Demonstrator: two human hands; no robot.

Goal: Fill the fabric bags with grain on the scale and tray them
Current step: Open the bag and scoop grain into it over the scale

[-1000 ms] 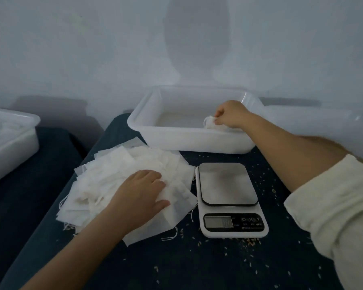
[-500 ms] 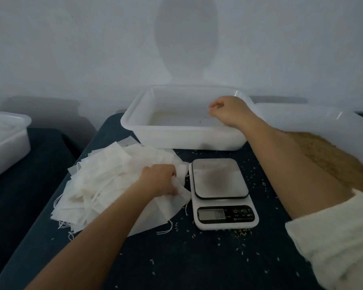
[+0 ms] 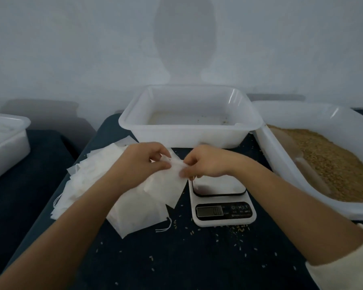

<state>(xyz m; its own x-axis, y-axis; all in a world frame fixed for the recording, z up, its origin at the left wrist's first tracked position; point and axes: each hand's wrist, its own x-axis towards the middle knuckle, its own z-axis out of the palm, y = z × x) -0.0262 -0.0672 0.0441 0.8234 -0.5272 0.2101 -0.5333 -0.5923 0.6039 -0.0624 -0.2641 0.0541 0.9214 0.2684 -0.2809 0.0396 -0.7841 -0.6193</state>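
Note:
One white fabric bag (image 3: 169, 185) hangs lifted between both hands, just left of the scale (image 3: 222, 203). My left hand (image 3: 142, 164) pinches its top edge on the left, and my right hand (image 3: 205, 164) pinches the same edge on the right. Beneath my left forearm lies the pile of empty bags (image 3: 96, 174). The small white scale has a dark platform with nothing on it. Behind it stands a white tray (image 3: 189, 136) with a few loose grains on its floor. At the right a tilted white tub (image 3: 285, 162) holds brown grain (image 3: 331, 162).
Another white bin (image 3: 6, 143) stands at the far left on a separate dark surface. Loose grains (image 3: 237, 228) are scattered over the dark cloth in front of the scale. A plain wall rises close behind the trays.
My right hand left the back tray and came down to the bag. My left hand lifted one bag off the pile, and both hands now pinch its top.

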